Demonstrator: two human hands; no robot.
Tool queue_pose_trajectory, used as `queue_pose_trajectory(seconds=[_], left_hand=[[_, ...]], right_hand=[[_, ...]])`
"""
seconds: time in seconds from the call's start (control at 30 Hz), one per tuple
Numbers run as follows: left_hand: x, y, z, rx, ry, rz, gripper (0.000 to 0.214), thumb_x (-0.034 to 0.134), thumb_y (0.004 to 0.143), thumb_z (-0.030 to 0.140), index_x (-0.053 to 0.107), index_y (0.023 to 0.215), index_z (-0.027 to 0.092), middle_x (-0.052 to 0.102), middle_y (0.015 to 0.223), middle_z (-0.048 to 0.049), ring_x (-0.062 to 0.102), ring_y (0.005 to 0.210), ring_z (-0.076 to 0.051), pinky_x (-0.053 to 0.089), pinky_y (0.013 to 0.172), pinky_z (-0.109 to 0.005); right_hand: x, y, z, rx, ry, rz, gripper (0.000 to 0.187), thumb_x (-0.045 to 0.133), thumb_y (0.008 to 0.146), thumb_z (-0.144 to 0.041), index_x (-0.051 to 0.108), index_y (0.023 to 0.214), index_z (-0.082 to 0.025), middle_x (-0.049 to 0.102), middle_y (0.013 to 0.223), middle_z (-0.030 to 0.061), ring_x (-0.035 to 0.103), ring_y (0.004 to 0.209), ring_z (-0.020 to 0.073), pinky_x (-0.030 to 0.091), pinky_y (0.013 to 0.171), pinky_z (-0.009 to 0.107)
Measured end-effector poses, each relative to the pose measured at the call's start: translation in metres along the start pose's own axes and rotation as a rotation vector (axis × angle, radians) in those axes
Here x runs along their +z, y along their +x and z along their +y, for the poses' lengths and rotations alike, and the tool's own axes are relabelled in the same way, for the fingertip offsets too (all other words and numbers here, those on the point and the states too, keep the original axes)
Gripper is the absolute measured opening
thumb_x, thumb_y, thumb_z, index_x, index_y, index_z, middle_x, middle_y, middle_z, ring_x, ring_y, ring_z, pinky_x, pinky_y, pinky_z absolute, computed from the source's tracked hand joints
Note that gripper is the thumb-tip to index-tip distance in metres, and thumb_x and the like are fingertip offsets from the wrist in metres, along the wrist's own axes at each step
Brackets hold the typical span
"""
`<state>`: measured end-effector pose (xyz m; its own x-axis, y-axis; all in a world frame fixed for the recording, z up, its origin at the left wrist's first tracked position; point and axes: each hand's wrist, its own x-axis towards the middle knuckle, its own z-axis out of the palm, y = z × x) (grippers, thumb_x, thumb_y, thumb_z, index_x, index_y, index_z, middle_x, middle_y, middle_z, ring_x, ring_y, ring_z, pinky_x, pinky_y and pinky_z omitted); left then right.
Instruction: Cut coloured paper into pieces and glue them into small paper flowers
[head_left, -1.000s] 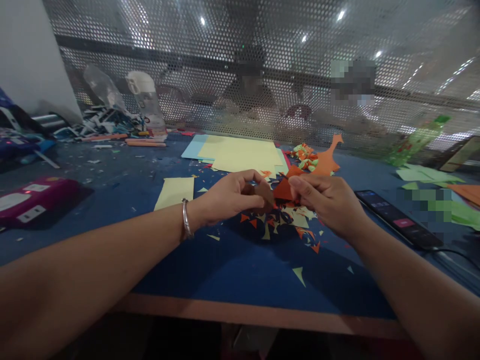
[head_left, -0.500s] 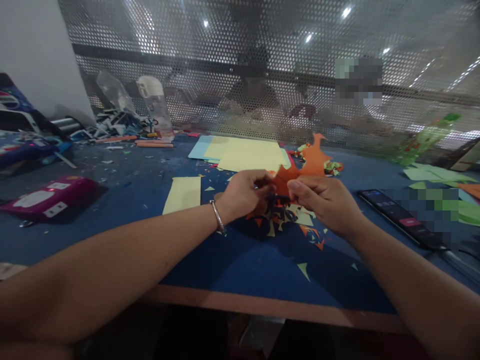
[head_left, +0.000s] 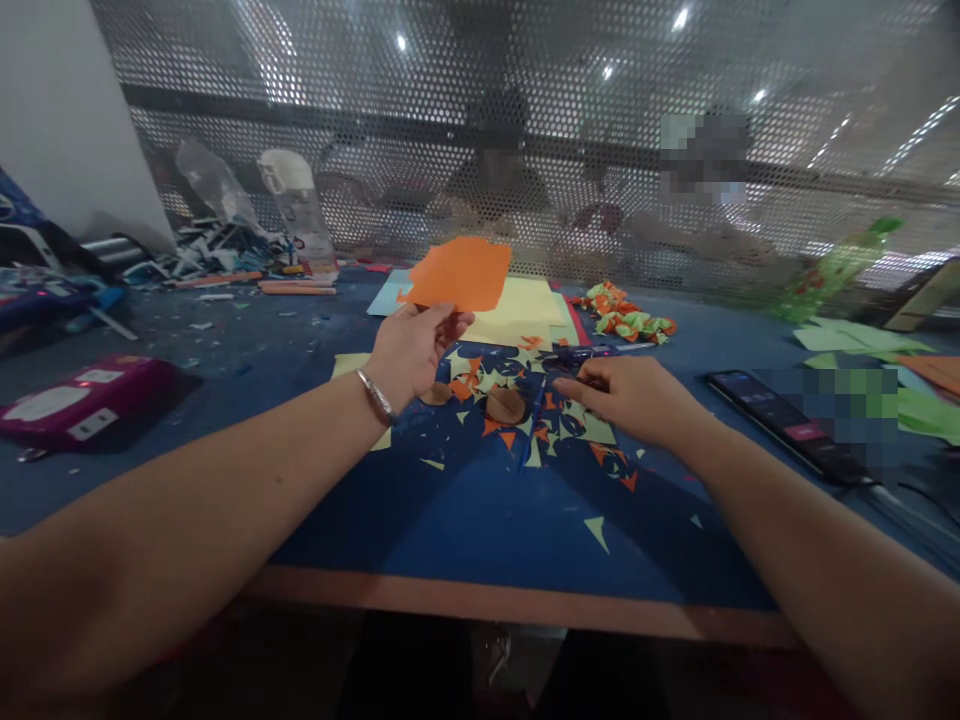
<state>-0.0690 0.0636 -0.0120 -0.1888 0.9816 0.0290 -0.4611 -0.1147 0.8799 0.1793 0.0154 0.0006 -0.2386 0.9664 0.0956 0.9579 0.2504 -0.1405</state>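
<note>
My left hand [head_left: 416, 350] pinches a piece of orange paper [head_left: 465, 272] by its lower edge and holds it up above the table. The sheet has rounded corners and a jagged notch at its lower left. My right hand [head_left: 630, 395] hovers over the paper scraps, fingers half curled, thumb stretched out, and nothing visible in it. Close to its thumb lies a slim blue pen [head_left: 533, 425]. Just behind is a dark purple tool [head_left: 585, 353], partly hidden, its kind unclear. Between the hands, orange and pale yellow cut-outs [head_left: 491, 380] lie around a round brown piece [head_left: 505, 404].
Behind are yellow sheets [head_left: 517, 315] and crumpled paper [head_left: 637, 325]. A phone [head_left: 787, 425] with a cable lies right, near a green bottle [head_left: 840, 270]. To the left are a magenta packet [head_left: 86, 400] and a white-capped bottle [head_left: 300, 200]. A perforated metal screen [head_left: 420, 120] stands behind.
The orange paper has left my right hand; my left hand has moved left and lifted it. The pen, purple tool and cut-outs beneath are now uncovered.
</note>
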Motion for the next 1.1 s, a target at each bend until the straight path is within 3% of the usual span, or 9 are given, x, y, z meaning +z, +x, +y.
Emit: queue_pose_trajectory(seconds=[0.2, 0.33, 0.43, 0.53, 0.6, 0.77, 1.0, 1.1], left_hand=[[-0.002, 0.003, 0.001, 0.035, -0.015, 0.029, 0.018, 0.066, 0.082, 0.006, 0.054, 0.08, 0.019, 0.069, 0.075, -0.0031, 0.071, 0.079, -0.014, 0.06, 0.077, -0.026], [-0.002, -0.007, 0.001, -0.03, 0.12, -0.093, 0.018, 0.072, 0.08, 0.013, 0.056, 0.073, 0.017, 0.07, 0.074, -0.0064, 0.069, 0.074, -0.016, 0.056, 0.072, -0.029], [-0.002, -0.024, 0.0, 0.003, 0.402, -0.342, 0.019, 0.083, 0.068, 0.015, 0.065, 0.071, 0.016, 0.07, 0.073, -0.0062, 0.064, 0.07, -0.017, 0.048, 0.067, -0.028], [-0.002, -0.038, -0.001, 0.308, 0.911, -0.716, 0.021, 0.084, 0.066, 0.024, 0.073, 0.084, 0.019, 0.072, 0.085, -0.0062, 0.061, 0.08, -0.02, 0.043, 0.072, -0.03], [-0.003, -0.041, -0.003, 0.442, 1.106, -0.825, 0.027, 0.082, 0.068, 0.03, 0.074, 0.092, 0.019, 0.072, 0.091, -0.0083, 0.061, 0.084, -0.023, 0.042, 0.074, -0.032], [-0.005, -0.035, -0.007, 0.482, 1.156, -0.813, 0.036, 0.081, 0.066, 0.032, 0.073, 0.099, 0.018, 0.072, 0.095, -0.0105, 0.063, 0.08, -0.023, 0.043, 0.071, -0.031], [-0.002, -0.032, -0.004, 0.125, 0.998, -0.737, 0.055, 0.078, 0.069, 0.038, 0.062, 0.116, 0.014, 0.069, 0.103, -0.0114, 0.066, 0.092, -0.023, 0.05, 0.08, -0.034], [-0.002, -0.029, -0.004, 0.086, 0.888, -0.673, 0.058, 0.076, 0.07, 0.035, 0.057, 0.121, 0.013, 0.067, 0.111, -0.0146, 0.065, 0.096, -0.024, 0.051, 0.082, -0.036]], right_hand=[[-0.003, 0.0, -0.001, 0.094, -0.139, -0.075, 0.053, 0.042, 0.092, -0.067, 0.059, 0.07, -0.022, 0.068, 0.075, 0.0074, 0.057, 0.067, 0.0219, 0.03, 0.054, 0.03], [-0.002, -0.001, -0.003, 0.104, -0.176, -0.086, 0.052, 0.042, 0.092, -0.067, 0.061, 0.076, -0.022, 0.07, 0.081, 0.0101, 0.061, 0.072, 0.025, 0.03, 0.054, 0.031], [-0.002, -0.002, -0.004, 0.11, -0.206, -0.089, 0.05, 0.044, 0.091, -0.068, 0.063, 0.082, -0.022, 0.07, 0.085, 0.0116, 0.063, 0.074, 0.027, 0.029, 0.054, 0.031], [-0.001, -0.004, -0.005, 0.111, -0.227, -0.092, 0.051, 0.043, 0.091, -0.068, 0.064, 0.084, -0.022, 0.07, 0.084, 0.0111, 0.063, 0.073, 0.0266, 0.031, 0.055, 0.031], [-0.002, -0.005, -0.006, 0.112, -0.244, -0.095, 0.053, 0.042, 0.09, -0.07, 0.064, 0.085, -0.022, 0.069, 0.083, 0.0114, 0.063, 0.073, 0.0266, 0.032, 0.056, 0.031], [-0.003, -0.007, -0.008, 0.115, -0.277, -0.111, 0.052, 0.042, 0.091, -0.069, 0.065, 0.09, -0.022, 0.07, 0.084, 0.0115, 0.064, 0.074, 0.0272, 0.033, 0.056, 0.032], [-0.005, -0.009, -0.013, 0.113, -0.302, -0.105, 0.046, 0.044, 0.093, -0.064, 0.063, 0.089, -0.022, 0.072, 0.087, 0.0107, 0.066, 0.08, 0.0293, 0.033, 0.058, 0.032], [-0.008, -0.01, -0.014, 0.123, -0.308, -0.078, 0.044, 0.046, 0.093, -0.062, 0.063, 0.088, -0.022, 0.072, 0.087, 0.01, 0.066, 0.079, 0.0291, 0.031, 0.057, 0.032]])
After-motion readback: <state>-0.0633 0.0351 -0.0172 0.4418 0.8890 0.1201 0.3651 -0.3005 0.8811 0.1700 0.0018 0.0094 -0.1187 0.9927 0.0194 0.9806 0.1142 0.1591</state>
